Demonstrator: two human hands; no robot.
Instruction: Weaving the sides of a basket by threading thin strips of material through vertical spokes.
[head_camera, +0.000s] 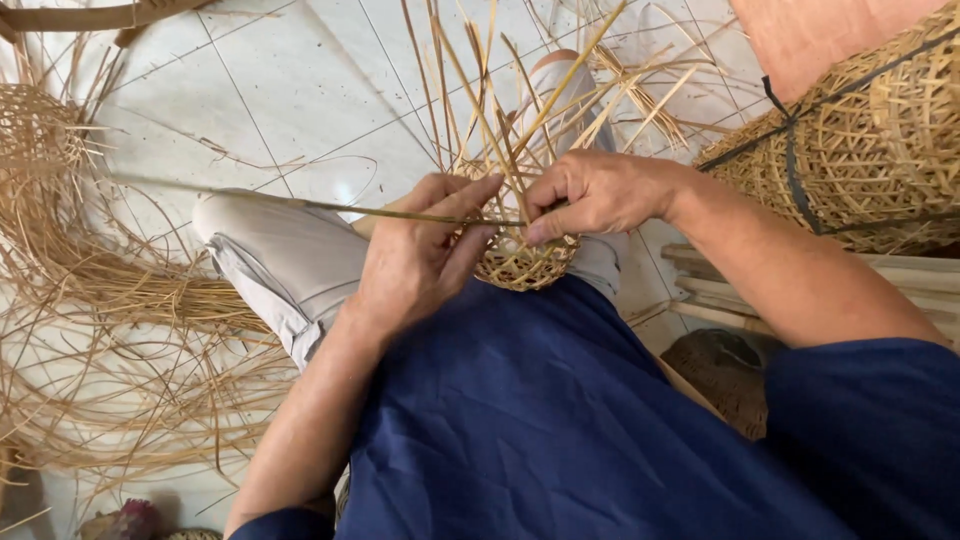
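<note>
On the person's lap sits a small half-woven basket (515, 262), its inside hidden behind loose upright strips, while the left hand (415, 255) pinches a long thin strip (300, 204) and the right hand (590, 192) closes on the rim, with finished baskets (850, 150) bundled nearby and loose strips (90, 290) on the floor.

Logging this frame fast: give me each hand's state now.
Left hand: closed in a pinch on the long thin strip.
Right hand: closed, pinching strips at the rim of the small woven basket.
</note>
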